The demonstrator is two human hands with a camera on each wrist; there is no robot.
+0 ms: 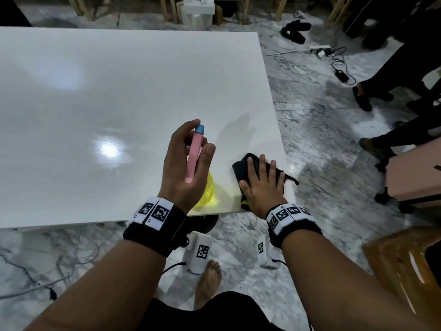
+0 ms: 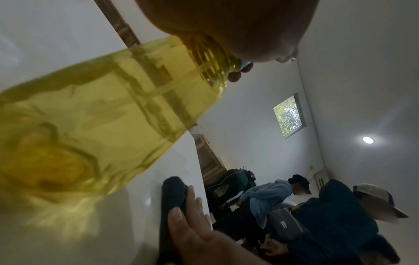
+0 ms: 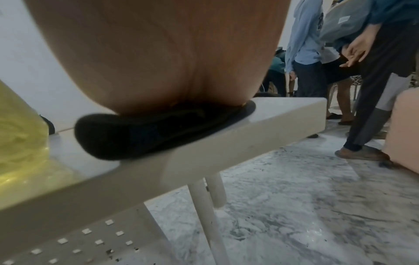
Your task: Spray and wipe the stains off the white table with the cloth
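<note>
The white table (image 1: pixel 119 91) fills the head view, glossy, and I can make out no stain on it. My left hand (image 1: pixel 202 136) grips a spray bottle (image 1: pixel 193 156) above the table's near right part; the bottle has a pink head, a blue nozzle and a clear yellow body (image 2: pixel 90 134). The thumb and fingers curl round its neck. My right hand (image 1: pixel 255 173) lies flat, fingers spread, on a black cloth (image 1: pixel 245 163) at the table's near right corner. The left wrist view shows the cloth (image 2: pixel 172 193) under that hand. The right wrist view shows the cloth (image 3: pixel 140 134) squashed beneath the palm, reaching the table edge (image 3: pixel 249 136).
People stand on the marble floor to the right (image 1: pixel 381 91). A power strip with cables (image 1: pixel 319 50) and black sandals (image 1: pixel 296 31) lie beyond the table. A pink wheeled case (image 1: pixel 412 180) and a brown wooden seat (image 1: pixel 405 266) are at the right. My bare foot (image 1: pixel 207 283) stands below the table edge.
</note>
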